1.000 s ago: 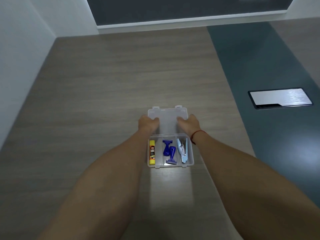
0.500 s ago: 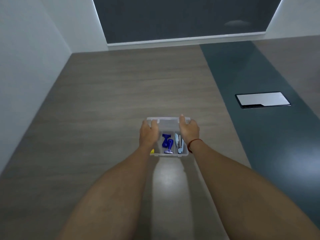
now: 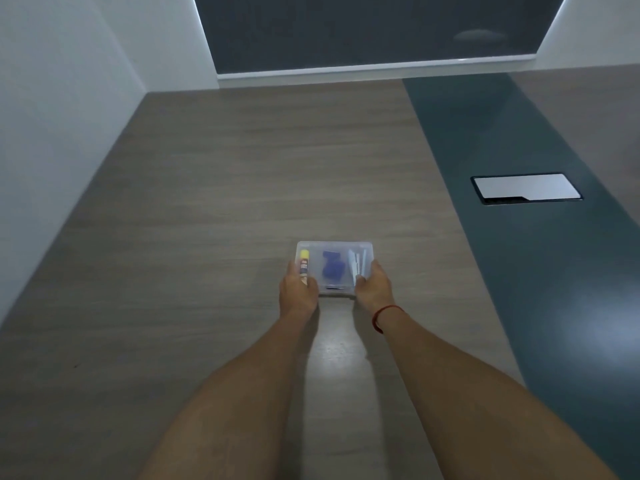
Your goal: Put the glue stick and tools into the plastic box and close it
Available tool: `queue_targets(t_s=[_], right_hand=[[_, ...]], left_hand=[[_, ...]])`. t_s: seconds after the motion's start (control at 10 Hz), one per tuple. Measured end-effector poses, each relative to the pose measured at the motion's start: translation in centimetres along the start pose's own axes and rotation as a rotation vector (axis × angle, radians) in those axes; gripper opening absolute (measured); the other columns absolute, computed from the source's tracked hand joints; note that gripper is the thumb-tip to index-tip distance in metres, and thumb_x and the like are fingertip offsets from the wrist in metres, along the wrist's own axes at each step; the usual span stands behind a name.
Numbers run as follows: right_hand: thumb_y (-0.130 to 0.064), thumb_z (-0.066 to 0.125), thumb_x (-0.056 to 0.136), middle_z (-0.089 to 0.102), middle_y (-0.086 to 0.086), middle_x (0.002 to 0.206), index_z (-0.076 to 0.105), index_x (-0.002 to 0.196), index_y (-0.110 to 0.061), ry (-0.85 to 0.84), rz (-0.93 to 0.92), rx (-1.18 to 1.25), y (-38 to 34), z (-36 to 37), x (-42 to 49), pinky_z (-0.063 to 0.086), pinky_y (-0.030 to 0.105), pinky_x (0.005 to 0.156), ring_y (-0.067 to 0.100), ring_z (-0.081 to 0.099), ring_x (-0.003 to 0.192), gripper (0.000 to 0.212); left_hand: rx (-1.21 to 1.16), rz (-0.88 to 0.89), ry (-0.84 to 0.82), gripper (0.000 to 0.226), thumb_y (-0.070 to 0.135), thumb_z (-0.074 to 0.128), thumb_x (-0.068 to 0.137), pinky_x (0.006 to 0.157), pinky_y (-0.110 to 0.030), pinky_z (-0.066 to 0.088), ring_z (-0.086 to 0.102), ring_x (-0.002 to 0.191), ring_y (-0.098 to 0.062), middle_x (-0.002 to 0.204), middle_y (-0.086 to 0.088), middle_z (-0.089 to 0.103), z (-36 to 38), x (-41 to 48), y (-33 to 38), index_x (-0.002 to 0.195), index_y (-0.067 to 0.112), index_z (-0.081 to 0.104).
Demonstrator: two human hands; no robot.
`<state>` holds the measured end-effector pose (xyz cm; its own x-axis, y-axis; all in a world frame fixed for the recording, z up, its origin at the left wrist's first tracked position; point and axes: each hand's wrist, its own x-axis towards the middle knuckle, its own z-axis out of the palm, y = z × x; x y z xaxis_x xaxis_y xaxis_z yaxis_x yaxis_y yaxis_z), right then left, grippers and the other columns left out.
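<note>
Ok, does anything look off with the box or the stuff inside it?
Nothing stands out. The plastic box sits flat on the table with its lid down, glue stick and tools lying in separate compartments, left hand and right hand pressing its near corners.

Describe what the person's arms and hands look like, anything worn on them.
Both forearms are bare, with no sleeves in view. The right hand has a thin red string bracelet around its wrist. The left hand wears nothing visible: no ring, watch or glove.
</note>
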<state>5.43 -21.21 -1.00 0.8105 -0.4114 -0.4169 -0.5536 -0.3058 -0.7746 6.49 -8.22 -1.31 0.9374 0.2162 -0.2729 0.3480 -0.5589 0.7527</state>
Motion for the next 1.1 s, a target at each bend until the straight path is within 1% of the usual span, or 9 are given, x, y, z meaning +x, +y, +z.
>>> queue_targets(t_s=[0.1,0.2,0.4,0.5,0.7,0.8,0.9,1.0,1.1], right_hand=[[-0.004,0.046,0.095,0.055,0.019,0.132,0.046,0.134,-0.001,-0.034,0.002,-0.04,-0.4,-0.4,0.5,0.042,0.029,0.094,0.033,0.054,0.121,0.039],[-0.004,0.048,0.095,0.049,0.02,0.141,0.04,0.139,0.0,-0.1,-0.018,-0.083,-0.9,-1.3,1.2,0.036,0.032,0.105,0.033,0.048,0.13,0.045],[-0.002,0.052,0.09,0.048,0.019,0.143,0.035,0.144,-0.003,-0.182,-0.025,-0.147,-0.1,-1.0,2.3,0.037,0.034,0.109,0.033,0.048,0.13,0.057],[-0.001,0.049,0.09,0.043,0.019,0.147,0.031,0.147,-0.003,-0.166,-0.037,-0.139,0.6,-0.3,2.3,0.033,0.035,0.114,0.031,0.044,0.135,0.059],[-0.001,0.048,0.092,0.044,0.019,0.145,0.033,0.144,0.0,-0.169,-0.035,-0.152,0.2,-0.4,3.1,0.033,0.031,0.11,0.031,0.044,0.133,0.055],[-0.004,0.044,0.094,0.048,0.02,0.138,0.04,0.137,0.0,-0.167,-0.049,-0.128,0.8,-0.6,3.1,0.037,0.028,0.102,0.032,0.048,0.127,0.043],[-0.013,0.038,0.098,0.051,0.02,0.135,0.043,0.134,-0.001,-0.158,-0.019,-0.12,2.2,-1.0,1.2,0.036,0.025,0.094,0.032,0.051,0.123,0.038],[-0.022,0.037,0.097,0.053,0.016,0.135,0.043,0.133,-0.007,-0.166,-0.061,-0.134,4.2,-0.6,-1.1,0.04,0.037,0.106,0.032,0.053,0.122,0.04],[-0.031,0.038,0.093,0.042,0.014,0.148,0.032,0.144,-0.011,-0.183,-0.047,-0.207,5.9,-0.2,-2.7,0.032,0.047,0.114,0.033,0.044,0.133,0.056]], left_hand=[[0.018,0.004,-0.007,0.032,0.015,0.057,0.089,0.088,-0.039,0.05,0.063,0.104,-0.038,0.111,-0.024,0.067,-0.3,0.5,-0.2,0.117,0.0,0.062],[0.107,0.036,-0.035,0.036,0.023,0.059,0.089,0.087,-0.036,0.049,0.062,0.107,-0.037,0.113,-0.022,0.067,-0.7,0.8,-0.3,0.118,0.002,0.062],[0.209,0.019,-0.085,0.041,0.03,0.059,0.089,0.09,-0.04,0.049,0.061,0.111,-0.038,0.119,-0.021,0.066,-0.4,1.5,-1.2,0.122,0.006,0.058],[0.195,0.01,-0.08,0.041,0.03,0.06,0.088,0.089,-0.041,0.05,0.061,0.109,-0.038,0.117,-0.022,0.066,0.0,1.8,-1.5,0.122,0.007,0.058],[0.204,-0.017,-0.095,0.039,0.027,0.06,0.089,0.091,-0.038,0.048,0.06,0.113,-0.038,0.12,-0.024,0.065,0.0,2.6,-0.7,0.118,0.0,0.059],[0.194,-0.043,-0.102,0.043,0.029,0.057,0.091,0.094,-0.039,0.047,0.058,0.117,-0.038,0.124,-0.025,0.062,-0.3,2.5,-0.7,0.118,-0.003,0.058],[0.123,-0.102,-0.13,0.049,0.037,0.063,0.083,0.093,-0.038,0.052,0.063,0.112,-0.036,0.12,-0.02,0.067,-0.8,1.2,-1.6,0.118,0.003,0.062],[0.037,-0.156,-0.129,0.061,0.051,0.075,0.064,0.09,-0.039,0.057,0.069,0.102,-0.03,0.111,-0.013,0.072,-0.8,-0.9,-3.2,0.109,0.01,0.064],[0.171,-0.151,-0.158,0.09,0.06,0.072,0.067,0.111,-0.039,0.041,0.046,0.135,-0.03,0.145,-0.016,0.049,-0.6,-3.7,-4.4,0.134,0.005,0.05]])
